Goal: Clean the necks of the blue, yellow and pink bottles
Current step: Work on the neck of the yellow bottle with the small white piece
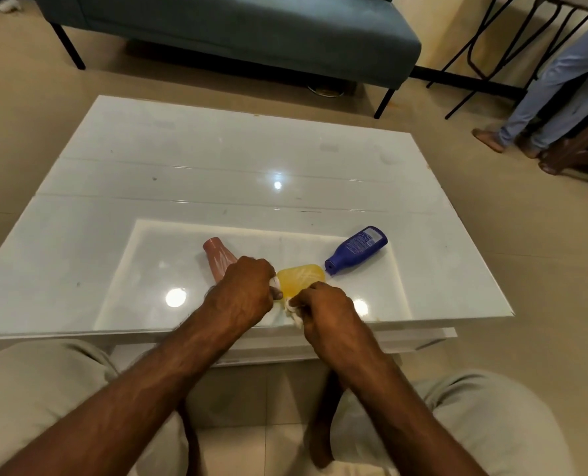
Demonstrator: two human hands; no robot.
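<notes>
A yellow bottle (301, 278) lies on the white table (217, 173) with its neck end towards me, hidden under my hands. My left hand (247, 286) is closed on the left side of the bottle's near end, with a bit of white cloth showing at its fingers. My right hand (323, 307) is closed on a white cloth (294, 312) pressed against the bottle's neck end. A pink bottle (218, 257) lies to the left, partly behind my left hand. A blue bottle (357, 250) lies to the right, cap pointing at the yellow one.
The table's front edge runs just under my wrists, with my knees below it. A grey-blue sofa (251, 32) stands beyond the table. A person's legs (557, 97) and black chair frames are at the far right.
</notes>
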